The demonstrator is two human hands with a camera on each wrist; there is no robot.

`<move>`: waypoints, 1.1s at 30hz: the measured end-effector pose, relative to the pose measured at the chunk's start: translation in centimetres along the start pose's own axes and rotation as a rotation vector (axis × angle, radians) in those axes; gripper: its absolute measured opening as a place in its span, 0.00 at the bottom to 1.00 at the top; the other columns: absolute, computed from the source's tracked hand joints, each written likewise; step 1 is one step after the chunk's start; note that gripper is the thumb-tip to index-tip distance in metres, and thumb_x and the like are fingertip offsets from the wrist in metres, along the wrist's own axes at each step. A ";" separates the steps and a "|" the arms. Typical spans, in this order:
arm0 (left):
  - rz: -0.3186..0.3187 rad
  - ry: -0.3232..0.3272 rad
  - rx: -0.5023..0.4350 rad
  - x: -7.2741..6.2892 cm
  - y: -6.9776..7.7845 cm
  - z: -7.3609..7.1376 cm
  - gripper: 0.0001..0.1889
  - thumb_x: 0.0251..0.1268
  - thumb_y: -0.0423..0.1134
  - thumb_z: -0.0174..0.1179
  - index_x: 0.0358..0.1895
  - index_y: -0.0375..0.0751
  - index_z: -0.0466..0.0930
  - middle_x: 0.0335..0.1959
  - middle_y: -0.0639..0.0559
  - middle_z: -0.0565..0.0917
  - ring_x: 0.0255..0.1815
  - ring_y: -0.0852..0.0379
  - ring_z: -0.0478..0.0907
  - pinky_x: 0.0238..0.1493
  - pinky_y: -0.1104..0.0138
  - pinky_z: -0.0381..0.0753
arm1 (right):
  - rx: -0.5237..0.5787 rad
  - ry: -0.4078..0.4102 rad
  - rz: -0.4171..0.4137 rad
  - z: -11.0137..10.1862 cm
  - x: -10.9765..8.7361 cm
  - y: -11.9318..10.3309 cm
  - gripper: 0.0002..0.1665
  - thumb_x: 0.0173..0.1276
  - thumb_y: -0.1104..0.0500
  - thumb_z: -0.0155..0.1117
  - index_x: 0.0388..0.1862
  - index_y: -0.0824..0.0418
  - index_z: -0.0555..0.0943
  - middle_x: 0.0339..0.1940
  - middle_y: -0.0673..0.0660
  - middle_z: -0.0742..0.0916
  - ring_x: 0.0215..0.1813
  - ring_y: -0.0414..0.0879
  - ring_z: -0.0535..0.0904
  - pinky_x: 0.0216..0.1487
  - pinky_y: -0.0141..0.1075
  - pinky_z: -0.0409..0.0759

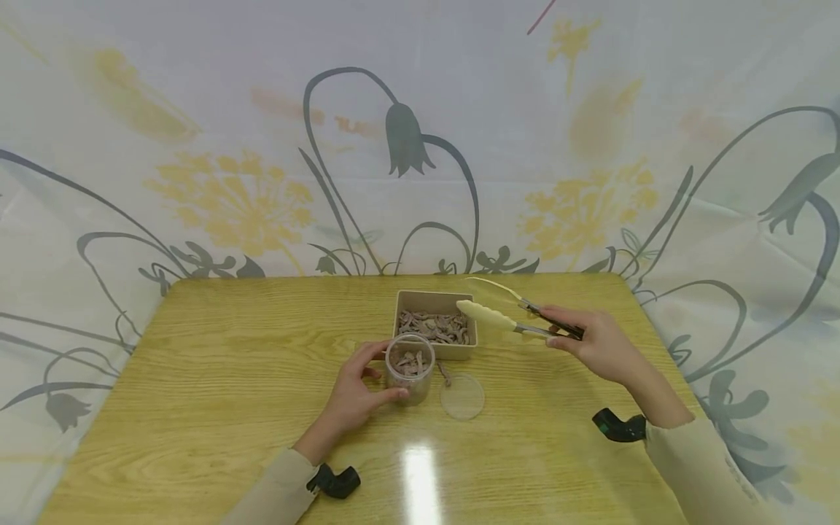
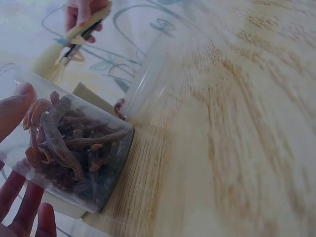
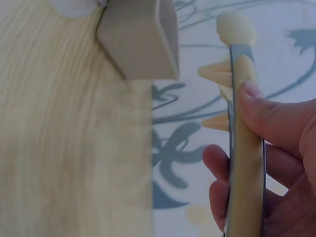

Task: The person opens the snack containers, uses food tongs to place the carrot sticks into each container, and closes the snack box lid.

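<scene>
My left hand (image 1: 354,390) grips a clear plastic jar (image 1: 415,394), thumb on the near side and fingers on the far side. Brown-grey dried strips (image 2: 64,143) fill part of the jar, which has no lid on. Right behind it is a beige rectangular box (image 1: 454,353) with many similar strips (image 1: 436,327) inside. My right hand (image 1: 600,346) holds a pair of tongs (image 1: 488,316) by the dark handles. Their cream scalloped tips are spread apart near the box's right side, above table height, and no strip shows between them.
A round clear lid (image 1: 462,402) lies flat on the wooden table (image 1: 262,379), right of the jar. One loose strip (image 1: 445,378) lies between jar, box and lid. A flower-printed curtain (image 1: 407,219) hangs behind the table's far edge and along both sides.
</scene>
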State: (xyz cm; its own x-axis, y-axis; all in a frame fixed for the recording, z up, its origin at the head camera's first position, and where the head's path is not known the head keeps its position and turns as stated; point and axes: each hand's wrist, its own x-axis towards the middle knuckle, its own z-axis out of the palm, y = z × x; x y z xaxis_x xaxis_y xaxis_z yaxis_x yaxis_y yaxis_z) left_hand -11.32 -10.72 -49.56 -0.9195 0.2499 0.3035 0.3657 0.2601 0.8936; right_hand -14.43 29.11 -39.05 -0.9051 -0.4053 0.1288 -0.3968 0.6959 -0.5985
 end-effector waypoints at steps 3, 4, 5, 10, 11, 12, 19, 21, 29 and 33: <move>-0.003 -0.002 -0.010 -0.1 -0.1 0.1 0.41 0.43 0.36 0.81 0.67 0.50 0.75 0.57 0.47 0.79 0.57 0.49 0.76 0.47 0.58 0.82 | -0.014 0.056 0.042 0.5 -1.1 1.4 0.30 0.65 0.66 0.70 0.67 0.67 0.76 0.62 0.69 0.80 0.45 0.55 0.85 0.27 0.33 0.76; -0.004 -0.003 -0.012 0.0 -0.1 0.0 0.41 0.43 0.36 0.81 0.67 0.50 0.75 0.57 0.47 0.80 0.56 0.50 0.76 0.47 0.58 0.82 | -0.024 0.078 0.052 0.6 -1.4 1.9 0.30 0.65 0.65 0.70 0.66 0.68 0.76 0.62 0.71 0.80 0.44 0.56 0.85 0.27 0.33 0.74; -0.008 -0.004 -0.016 0.0 -0.1 0.0 0.41 0.43 0.36 0.81 0.67 0.51 0.75 0.57 0.48 0.80 0.56 0.50 0.76 0.47 0.57 0.82 | -0.029 0.096 0.063 0.7 -1.7 2.3 0.30 0.65 0.66 0.70 0.65 0.68 0.77 0.62 0.71 0.79 0.45 0.58 0.85 0.26 0.33 0.73; -0.015 -0.005 -0.027 0.0 -0.3 0.1 0.41 0.42 0.36 0.81 0.66 0.48 0.76 0.56 0.47 0.80 0.56 0.48 0.76 0.47 0.52 0.82 | -0.067 0.154 0.103 1.6 -3.0 4.3 0.29 0.63 0.68 0.71 0.63 0.72 0.77 0.60 0.74 0.79 0.45 0.62 0.85 0.26 0.32 0.71; -0.014 -0.004 -0.029 -0.1 -0.4 0.2 0.41 0.42 0.35 0.81 0.66 0.47 0.76 0.57 0.46 0.80 0.56 0.47 0.76 0.47 0.51 0.82 | -0.072 0.159 0.110 1.8 -3.2 4.5 0.29 0.62 0.68 0.72 0.63 0.73 0.77 0.58 0.74 0.81 0.45 0.61 0.85 0.26 0.31 0.72; -0.015 -0.003 -0.030 -0.1 -0.4 0.2 0.41 0.42 0.35 0.81 0.66 0.45 0.75 0.57 0.45 0.80 0.56 0.46 0.76 0.47 0.50 0.82 | -0.078 0.165 0.119 2.1 -3.3 4.8 0.29 0.62 0.68 0.72 0.63 0.73 0.77 0.56 0.73 0.82 0.43 0.60 0.85 0.26 0.31 0.71; -0.010 -0.005 -0.033 -0.3 1.2 0.0 0.40 0.42 0.28 0.79 0.66 0.35 0.74 0.56 0.34 0.78 0.57 0.36 0.75 0.47 0.43 0.80 | -0.099 0.206 0.178 3.5 -4.1 6.1 0.29 0.62 0.65 0.73 0.62 0.72 0.78 0.43 0.66 0.88 0.37 0.56 0.85 0.25 0.32 0.72; -0.009 -0.008 -0.034 -0.3 2.2 -0.2 0.39 0.43 0.27 0.79 0.65 0.33 0.74 0.55 0.33 0.78 0.56 0.36 0.75 0.47 0.43 0.80 | -0.112 0.207 0.185 3.8 -4.3 6.4 0.29 0.62 0.65 0.73 0.61 0.72 0.78 0.40 0.65 0.89 0.35 0.54 0.84 0.28 0.37 0.75; 0.014 -0.006 -0.028 -0.5 3.8 -0.4 0.38 0.44 0.28 0.78 0.65 0.32 0.74 0.53 0.34 0.79 0.55 0.36 0.75 0.46 0.46 0.81 | -0.163 0.208 0.195 4.4 -4.9 6.9 0.32 0.62 0.63 0.74 0.63 0.74 0.76 0.54 0.74 0.82 0.51 0.73 0.80 0.46 0.65 0.79; 0.012 -0.004 -0.038 -0.5 3.6 -0.4 0.38 0.44 0.27 0.78 0.64 0.32 0.74 0.53 0.33 0.79 0.55 0.34 0.75 0.46 0.42 0.80 | -0.156 0.204 0.210 4.4 -4.8 7.1 0.34 0.62 0.62 0.74 0.64 0.74 0.74 0.60 0.75 0.78 0.57 0.75 0.75 0.52 0.67 0.76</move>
State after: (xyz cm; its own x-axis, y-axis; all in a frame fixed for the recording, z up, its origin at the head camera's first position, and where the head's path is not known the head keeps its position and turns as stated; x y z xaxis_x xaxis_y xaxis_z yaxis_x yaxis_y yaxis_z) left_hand -9.56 -10.23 -46.37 -0.9146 0.2564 0.3128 0.3706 0.2216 0.9020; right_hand -12.26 33.39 -47.36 -0.9753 -0.1271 0.1809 -0.2027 0.8406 -0.5023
